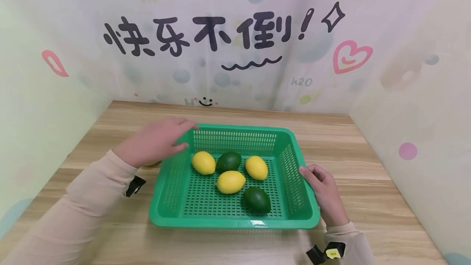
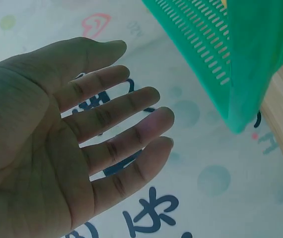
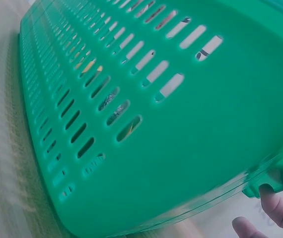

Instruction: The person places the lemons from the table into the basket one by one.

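Observation:
A green plastic basket [image 1: 235,221] with slotted walls stands on the table, holding three yellow lemons [image 1: 230,182] and two dark green oval fruits [image 1: 256,200]. My left hand [image 1: 158,140] is over the basket's far left corner, empty, fingers spread apart; the left wrist view shows its bare palm [image 2: 37,148] and a gap to the green wall [image 2: 250,64]. On the right side, my right hand [image 1: 325,191] grips the basket rim, thumb on top and fingers curled outside it. In the right wrist view its fingertips [image 3: 275,203] are just under the rim.
The wooden table [image 1: 368,203] extends around the basket. Behind it hangs a printed cloth [image 1: 243,81], with pale walls left and right. A brownish-yellow thing [image 1: 153,163] lies left of the basket, mostly hidden by my left wrist.

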`<move>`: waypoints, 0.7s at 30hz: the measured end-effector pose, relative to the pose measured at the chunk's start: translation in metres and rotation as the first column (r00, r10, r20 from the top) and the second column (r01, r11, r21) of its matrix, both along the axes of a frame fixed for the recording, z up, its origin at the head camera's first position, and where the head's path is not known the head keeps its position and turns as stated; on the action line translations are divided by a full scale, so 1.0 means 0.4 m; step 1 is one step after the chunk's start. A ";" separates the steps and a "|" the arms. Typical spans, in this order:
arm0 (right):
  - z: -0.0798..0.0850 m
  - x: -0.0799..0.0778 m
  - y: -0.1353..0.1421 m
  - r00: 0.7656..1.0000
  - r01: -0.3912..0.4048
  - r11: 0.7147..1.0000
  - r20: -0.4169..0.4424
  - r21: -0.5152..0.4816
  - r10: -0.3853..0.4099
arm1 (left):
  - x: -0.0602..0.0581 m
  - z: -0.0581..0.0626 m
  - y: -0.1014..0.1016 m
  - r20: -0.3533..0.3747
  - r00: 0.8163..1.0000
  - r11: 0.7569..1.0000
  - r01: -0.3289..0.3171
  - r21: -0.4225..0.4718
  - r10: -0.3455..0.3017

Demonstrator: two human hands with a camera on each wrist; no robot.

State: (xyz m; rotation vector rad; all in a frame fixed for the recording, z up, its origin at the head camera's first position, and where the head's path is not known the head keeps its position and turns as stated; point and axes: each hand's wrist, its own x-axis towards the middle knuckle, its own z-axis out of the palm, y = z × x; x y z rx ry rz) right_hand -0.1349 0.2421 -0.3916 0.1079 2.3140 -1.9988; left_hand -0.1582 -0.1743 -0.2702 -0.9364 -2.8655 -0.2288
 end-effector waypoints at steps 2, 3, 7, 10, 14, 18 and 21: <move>0.000 0.000 0.000 1.000 -0.001 1.000 0.000 -0.005 0.001 | 0.000 0.005 -0.013 0.011 1.000 1.000 -0.023 0.007 0.023; 0.000 0.000 0.000 1.000 0.000 1.000 0.001 -0.007 0.000 | -0.001 0.007 -0.020 0.015 0.999 0.999 -0.033 0.008 0.033; -0.001 0.000 0.000 1.000 0.001 1.000 0.001 -0.007 -0.001 | 0.001 0.008 -0.055 0.058 0.995 0.996 -0.085 0.032 0.083; -0.001 0.001 -0.001 1.000 0.008 1.000 0.007 -0.004 -0.008 | 0.001 0.007 -0.088 0.091 0.988 0.990 -0.128 0.065 0.122; -0.003 0.004 -0.003 1.000 0.010 1.000 0.014 -0.001 -0.010 | 0.000 0.003 -0.127 0.124 0.977 0.980 -0.185 0.069 0.176; -0.005 0.005 -0.002 1.000 0.009 1.000 0.004 0.000 -0.009 | 0.001 -0.003 -0.145 0.145 0.968 0.975 -0.213 0.057 0.203; -0.003 0.003 -0.001 1.000 0.006 1.000 -0.012 0.004 -0.006 | 0.002 -0.012 -0.153 0.153 0.964 0.973 -0.226 0.054 0.215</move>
